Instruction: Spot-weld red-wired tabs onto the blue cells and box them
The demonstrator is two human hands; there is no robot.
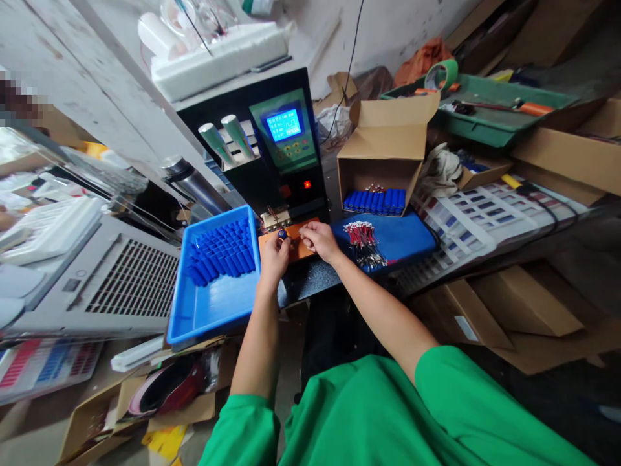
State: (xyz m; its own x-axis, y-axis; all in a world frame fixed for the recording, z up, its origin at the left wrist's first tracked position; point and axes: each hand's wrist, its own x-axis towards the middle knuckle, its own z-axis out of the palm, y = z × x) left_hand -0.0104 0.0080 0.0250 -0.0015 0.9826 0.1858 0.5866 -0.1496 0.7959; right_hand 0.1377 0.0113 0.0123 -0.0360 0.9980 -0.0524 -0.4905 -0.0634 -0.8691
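Note:
My left hand [274, 259] is closed around a blue cylindrical battery cell [282, 235], held upright just below the metal electrodes [274, 219] of a black spot welder [315, 188]. Whether the cell touches the electrodes cannot be made out. Just to the right, my right hand [321, 239] is pinched shut over the orange work plate [297, 232]; what its fingertips hold is too small to tell. Left of my hands, a blue tray [218, 317] contains many blue cells [220, 252]. On the right, a bundle of red and black wire leads [361, 239] lies on a blue pad [402, 236].
An open cardboard box [383, 145] with rows of blue cells [373, 200] stands behind the pad. A green tray [514, 97] sits at the back right. White perforated trays [466, 223] and flattened cardboard [524, 304] are on the right. A grey louvred unit [129, 278] stands left.

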